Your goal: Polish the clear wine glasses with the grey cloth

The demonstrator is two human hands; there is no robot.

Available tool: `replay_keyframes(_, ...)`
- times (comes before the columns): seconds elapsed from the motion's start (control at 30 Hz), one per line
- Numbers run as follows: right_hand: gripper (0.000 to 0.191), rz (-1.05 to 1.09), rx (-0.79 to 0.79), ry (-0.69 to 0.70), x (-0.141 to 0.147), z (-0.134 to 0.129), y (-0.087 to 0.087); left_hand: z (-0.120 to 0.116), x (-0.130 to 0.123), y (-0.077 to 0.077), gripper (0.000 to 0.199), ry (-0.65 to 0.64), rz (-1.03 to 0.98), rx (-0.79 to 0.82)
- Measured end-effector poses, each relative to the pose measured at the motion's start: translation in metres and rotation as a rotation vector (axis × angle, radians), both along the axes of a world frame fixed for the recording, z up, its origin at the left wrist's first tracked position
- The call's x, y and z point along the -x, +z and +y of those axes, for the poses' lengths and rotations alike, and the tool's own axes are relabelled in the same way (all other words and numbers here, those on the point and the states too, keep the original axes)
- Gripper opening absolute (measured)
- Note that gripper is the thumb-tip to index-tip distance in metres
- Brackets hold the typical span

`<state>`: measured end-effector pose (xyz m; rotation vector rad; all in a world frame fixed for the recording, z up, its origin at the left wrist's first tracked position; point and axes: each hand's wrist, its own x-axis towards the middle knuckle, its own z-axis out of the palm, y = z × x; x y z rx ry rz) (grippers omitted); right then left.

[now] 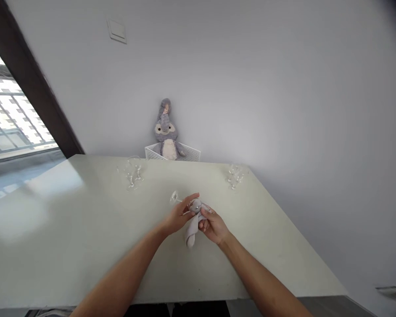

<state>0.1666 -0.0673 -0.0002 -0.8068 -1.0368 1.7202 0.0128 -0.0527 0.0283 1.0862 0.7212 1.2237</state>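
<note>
A clear stemmed glass lies tilted above the middle of the table, its round foot pointing to the left. My left hand is wrapped round the glass's bowl. A light grey cloth hangs down from the bowl, and part of it is bunched at the rim. My right hand pinches the cloth against the right side of the bowl, with the thumb on top. The fingers partly hide the bowl.
Clear glasses stand at the back left of the pale table, and more glasses at the back right. A white perforated basket holding a grey plush toy is behind the table, against the wall.
</note>
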Motion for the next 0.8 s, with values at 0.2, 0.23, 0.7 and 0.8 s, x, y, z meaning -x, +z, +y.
replay_keyframes(0.2, 0.030, -0.296, -0.291, -0.223, 0.007, -0.007, 0.003, 0.006, 0.004, -0.003, 0.038, -0.140, 0.220, 0.002)
replay_keyframes(0.23, 0.026, -0.270, -0.253, -0.245, 0.006, -0.006, 0.004, 0.004, 0.003, -0.003, 0.039, -0.173, 0.199, 0.012)
replay_keyframes(0.7, 0.024, -0.639, -0.540, -0.213, 0.005, -0.011, 0.006, 0.005, 0.016, 0.002, 0.045, -0.391, -0.054, 0.143)
replay_keyframes(0.8, 0.017, -0.332, -0.298, -0.146, -0.002, -0.006, 0.011, 0.003, 0.014, 0.002, 0.057, -0.439, 0.038, 0.014)
